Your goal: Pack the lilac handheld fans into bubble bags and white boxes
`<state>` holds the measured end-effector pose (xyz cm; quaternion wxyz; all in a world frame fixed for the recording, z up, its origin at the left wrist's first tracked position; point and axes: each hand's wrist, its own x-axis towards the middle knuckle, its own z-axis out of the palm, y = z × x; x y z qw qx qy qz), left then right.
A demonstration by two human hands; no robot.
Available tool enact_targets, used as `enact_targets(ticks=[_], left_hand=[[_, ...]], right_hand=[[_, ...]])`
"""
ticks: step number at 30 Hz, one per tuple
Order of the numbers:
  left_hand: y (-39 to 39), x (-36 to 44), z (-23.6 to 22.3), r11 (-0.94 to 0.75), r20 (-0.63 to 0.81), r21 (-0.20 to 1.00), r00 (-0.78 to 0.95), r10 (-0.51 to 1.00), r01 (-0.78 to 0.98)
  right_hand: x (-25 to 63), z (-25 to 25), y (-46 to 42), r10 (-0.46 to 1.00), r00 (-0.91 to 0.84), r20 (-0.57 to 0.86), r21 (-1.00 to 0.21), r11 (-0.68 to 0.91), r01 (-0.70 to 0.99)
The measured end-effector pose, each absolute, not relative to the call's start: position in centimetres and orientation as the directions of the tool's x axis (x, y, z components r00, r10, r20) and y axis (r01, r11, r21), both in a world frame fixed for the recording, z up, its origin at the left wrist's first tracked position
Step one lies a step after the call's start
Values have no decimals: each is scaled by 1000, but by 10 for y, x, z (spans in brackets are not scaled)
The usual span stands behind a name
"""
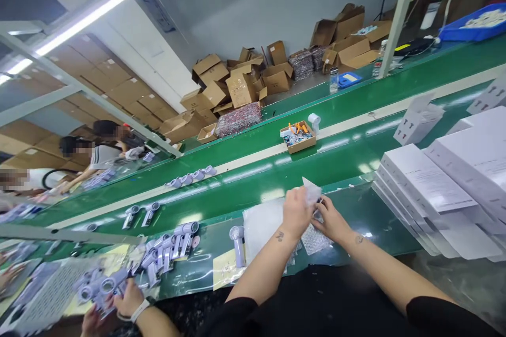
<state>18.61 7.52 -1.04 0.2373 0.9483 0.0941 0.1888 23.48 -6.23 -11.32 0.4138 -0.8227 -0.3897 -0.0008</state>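
In front of my body, both hands meet at a thin, whitish, partly see-through bag or sheet [312, 189]. My left hand [296, 213] is closed around its left side. My right hand [332, 221] pinches at its lower right, with thumb and forefinger curled; the exact grip is partly hidden. Beneath the hands lie a pile of translucent white bags [259, 221] and some bubble wrap [316, 241]. To the left of the pile, a lavender handheld fan [237, 246] lies on a yellow sheet [223, 271].
White flat cartons [430, 179] are stacked at right. On the green conveyor [245, 181] stands a small cardboard box [299, 139] of parts. Several more handheld fans [169, 247] lie left, near a co-worker's hands [128, 300]. A metal post [399, 21] rises at the far right.
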Motion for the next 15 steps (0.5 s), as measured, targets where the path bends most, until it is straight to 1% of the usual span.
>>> enact_targets(ticks=[1, 3, 5, 7, 8, 9, 10, 11, 12, 13, 14, 15], left_hand=[[70, 188, -12, -913, 248, 393, 944, 219, 109], [65, 188, -17, -947, 145, 268, 964, 224, 180], [64, 181, -23, -959, 133, 179, 961, 244, 219], [64, 169, -29, -979, 141, 121, 973, 182, 165], [63, 162, -32, -985, 134, 122, 981, 141, 125], [63, 155, -34, -984, 126, 150, 986, 111, 92], [63, 150, -35, -976, 132, 203, 985, 107, 79], [66, 144, -35, -957, 154, 278, 979, 132, 85], [72, 139, -34, -923, 192, 371, 963, 187, 105], [82, 133, -33, -868, 238, 479, 931, 276, 135], [96, 126, -34, -790, 277, 588, 873, 400, 175], [115, 116, -35, -690, 287, 685, 783, 552, 236]], right_hand=[[232, -117, -57, 627, 693, 357, -687, -326, 649], [229, -124, -54, 599, 700, 388, -711, -288, 641], [229, -129, -58, 593, 704, 391, -743, -249, 622], [232, -130, -65, 615, 696, 370, -773, -213, 598], [233, -127, -68, 630, 693, 351, -787, -203, 583], [236, -122, -69, 643, 693, 327, -800, -202, 565], [239, -115, -69, 654, 695, 299, -812, -208, 545], [245, -105, -68, 665, 696, 272, -821, -217, 529], [252, -93, -66, 673, 695, 252, -827, -223, 516], [263, -82, -64, 681, 694, 235, -833, -227, 505], [277, -71, -60, 689, 689, 222, -836, -229, 498], [294, -63, -57, 682, 700, 211, -844, -235, 483]])
